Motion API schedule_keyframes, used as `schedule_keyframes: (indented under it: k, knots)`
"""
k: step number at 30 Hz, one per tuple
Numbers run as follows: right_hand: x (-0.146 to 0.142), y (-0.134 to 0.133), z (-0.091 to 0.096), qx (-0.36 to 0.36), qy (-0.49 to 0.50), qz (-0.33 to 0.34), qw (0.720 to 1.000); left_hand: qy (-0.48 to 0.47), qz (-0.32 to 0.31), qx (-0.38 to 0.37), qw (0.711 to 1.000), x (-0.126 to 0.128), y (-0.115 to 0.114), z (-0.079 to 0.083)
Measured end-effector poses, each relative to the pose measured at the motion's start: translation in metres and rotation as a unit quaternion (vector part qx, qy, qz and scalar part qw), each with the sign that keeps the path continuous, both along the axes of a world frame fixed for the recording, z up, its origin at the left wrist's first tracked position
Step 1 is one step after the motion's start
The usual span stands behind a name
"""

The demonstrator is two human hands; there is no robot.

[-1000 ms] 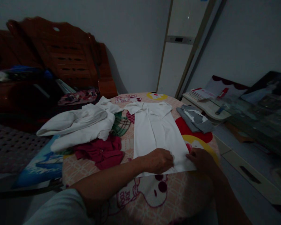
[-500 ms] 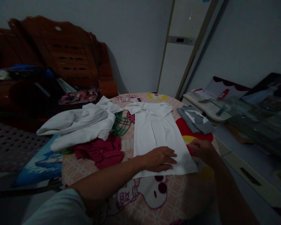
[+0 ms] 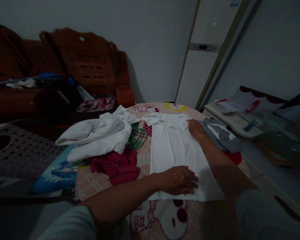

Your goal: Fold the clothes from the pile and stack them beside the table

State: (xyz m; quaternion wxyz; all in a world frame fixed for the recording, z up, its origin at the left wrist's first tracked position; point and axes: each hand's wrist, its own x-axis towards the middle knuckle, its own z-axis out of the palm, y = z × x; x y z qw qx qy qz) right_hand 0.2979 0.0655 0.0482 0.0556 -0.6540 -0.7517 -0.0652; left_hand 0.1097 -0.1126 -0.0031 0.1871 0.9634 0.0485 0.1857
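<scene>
Pressing palm-down, fingers spread, left hand (image 3: 177,180) pins folded white cloth shirt (image 3: 172,146) near front edge of pink-clothed table (image 3: 150,223); right hand (image 3: 196,128), arm outstretched, at shirt's far shoulder, grip unclear

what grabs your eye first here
A white shirt lies flat in the middle of the cartoon-print tablecloth, with the left hand pressed flat on its near hem and the right hand at its far shoulder. To its left lie heaped white clothes and a dark red garment; a folded grey garment sits to its right.
</scene>
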Motion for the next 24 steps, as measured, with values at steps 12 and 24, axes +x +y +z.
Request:
schedule_keyframes:
  k: [12, 24]
  knots:
    - [-0.004, 0.066, -0.018, -0.05, -0.07, 0.057, 0.995, 0.038, -0.003, 0.009, 0.999, 0.0, 0.0, 0.0]
    - [-0.011, 0.073, -0.02, -0.021, -0.055, 0.029, 0.998, 0.01, -0.025, 0.069, 0.997, 0.004, -0.002, 0.0]
